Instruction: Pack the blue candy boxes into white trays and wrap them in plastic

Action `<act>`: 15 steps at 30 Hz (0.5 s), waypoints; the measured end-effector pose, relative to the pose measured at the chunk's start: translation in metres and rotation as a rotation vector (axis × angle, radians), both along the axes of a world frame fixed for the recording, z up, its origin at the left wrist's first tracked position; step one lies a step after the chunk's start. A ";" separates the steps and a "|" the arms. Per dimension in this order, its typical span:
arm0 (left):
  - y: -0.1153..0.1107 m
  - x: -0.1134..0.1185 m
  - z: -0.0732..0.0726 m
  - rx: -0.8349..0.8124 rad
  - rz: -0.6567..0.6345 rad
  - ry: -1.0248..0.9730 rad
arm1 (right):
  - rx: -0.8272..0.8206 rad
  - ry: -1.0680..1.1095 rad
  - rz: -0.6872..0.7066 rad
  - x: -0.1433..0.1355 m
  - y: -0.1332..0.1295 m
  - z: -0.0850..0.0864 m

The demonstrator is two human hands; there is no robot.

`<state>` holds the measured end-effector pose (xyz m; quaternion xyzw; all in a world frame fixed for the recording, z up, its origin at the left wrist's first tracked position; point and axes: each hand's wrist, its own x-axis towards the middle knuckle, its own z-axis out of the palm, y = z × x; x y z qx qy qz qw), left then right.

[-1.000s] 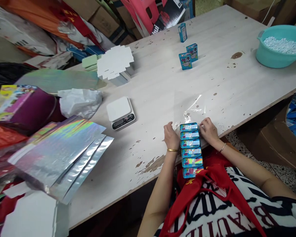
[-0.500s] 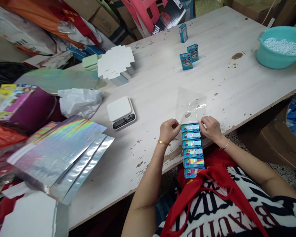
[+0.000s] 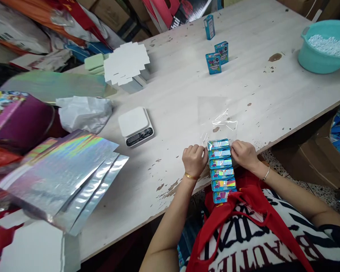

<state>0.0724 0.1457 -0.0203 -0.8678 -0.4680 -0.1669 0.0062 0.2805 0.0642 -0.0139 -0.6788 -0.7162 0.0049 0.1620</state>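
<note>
Several small blue candy boxes point(image 3: 221, 163) form a single row running from the table edge toward the red apron. A clear plastic bag point(image 3: 212, 109) spreads out on the table beyond the row, its open part crinkled and shiny. On the left side of the row's far end, my left hand point(image 3: 194, 160) is closed, pinching the bag's edge. My right hand point(image 3: 244, 155) is closed on the opposite side, also gripping the plastic. The fingertips of both hands are largely hidden.
Upright blue boxes point(image 3: 214, 63) stand farther back. A turquoise tub point(image 3: 314, 58) of small pale pieces is at right, above a carton point(image 3: 308, 160) of blue packs. To the left are a white scale point(image 3: 134, 122), stacked white cartons point(image 3: 127, 64) and silver pouches point(image 3: 62, 177).
Both hands have slid a little toward my body along the sides of the row, and their fingers are curled tighter. The plastic beyond lies flatter. The view has shifted slightly.
</note>
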 end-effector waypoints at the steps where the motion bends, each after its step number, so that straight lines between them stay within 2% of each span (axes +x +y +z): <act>1: -0.001 0.000 -0.004 -0.023 0.031 0.014 | -0.037 -0.002 -0.035 -0.001 0.000 -0.002; 4: 0.001 0.005 -0.014 -0.162 0.125 0.086 | -0.175 -0.002 -0.171 -0.001 0.003 -0.005; 8: 0.001 0.010 -0.021 -0.364 0.176 0.147 | -0.337 0.010 -0.328 0.000 0.006 -0.003; 12: -0.009 0.008 -0.029 -0.449 0.173 -0.032 | -0.388 0.196 -0.367 -0.002 0.009 -0.006; 15: -0.012 0.007 -0.035 -0.521 0.224 -0.173 | -0.417 0.302 -0.361 -0.004 0.014 -0.013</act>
